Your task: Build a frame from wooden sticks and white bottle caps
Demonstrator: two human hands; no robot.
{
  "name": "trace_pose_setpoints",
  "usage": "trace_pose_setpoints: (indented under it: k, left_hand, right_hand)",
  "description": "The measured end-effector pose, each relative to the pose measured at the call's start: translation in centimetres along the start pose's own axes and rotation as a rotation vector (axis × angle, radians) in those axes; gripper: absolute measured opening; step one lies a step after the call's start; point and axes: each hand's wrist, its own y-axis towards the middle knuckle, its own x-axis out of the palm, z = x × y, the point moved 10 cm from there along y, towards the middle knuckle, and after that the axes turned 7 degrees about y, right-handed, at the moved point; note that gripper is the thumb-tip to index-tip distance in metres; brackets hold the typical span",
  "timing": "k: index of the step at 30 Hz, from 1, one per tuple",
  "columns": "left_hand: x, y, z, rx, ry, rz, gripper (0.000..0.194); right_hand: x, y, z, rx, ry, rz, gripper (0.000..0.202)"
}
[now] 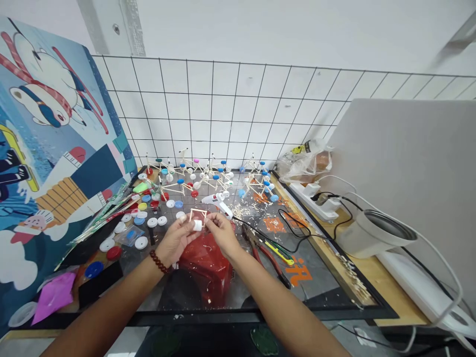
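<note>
My left hand (177, 242) is closed, with thumb and fingers round a small white bottle cap (198, 225). My right hand (223, 233) is closed in a pinch on the right side of a small frame of thin wooden sticks (198, 211), close against the cap. Whether the frame and cap are joined is too small to tell. Just beyond my hands lies a white hot glue gun (218, 202) with a black cord. A red plastic bag (206, 267) is spread out below my hands.
Several stick models with coloured caps (215, 177) stand along the back. Loose caps (141, 242) are scattered at left. Pliers (266, 255) and a yellow-green utility knife (278, 253) lie at right, near wood scraps. A power strip (316, 201) and a grey-white can (375, 233) stand farther right.
</note>
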Motion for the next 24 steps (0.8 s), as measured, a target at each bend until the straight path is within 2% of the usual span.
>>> trace_pose_setpoints:
  k: [2, 6, 11, 17, 24]
  left_hand:
    - [0.9, -0.1, -0.2, 0.050, 0.057, -0.056, 0.037]
    - [0.3, 0.1, 0.1, 0.100, 0.071, -0.011, 0.034]
    - [-1.0, 0.0, 0.5, 0.036, 0.063, 0.043, 0.026]
    - [-1.7, -0.1, 0.2, -0.015, 0.085, 0.034, 0.026]
    - [-0.4, -0.3, -0.1, 0.009, 0.215, -0.055, 0.036]
  right_hand:
    - [0.1, -0.1, 0.0, -0.014, -0.005, -0.002, 0.032]
    - [0.3, -0.3, 0.1, 0.008, -0.068, -0.044, 0.033]
    - [-0.8, -0.2, -1.6, -0.067, -0.273, -0.006, 0.030]
    - [-0.6, -0.1, -1.7, -0.066, -0.279, -0.042, 0.026]
    - [0.5, -0.4, -0.5, -0.035, -0.267, -0.129, 0.026]
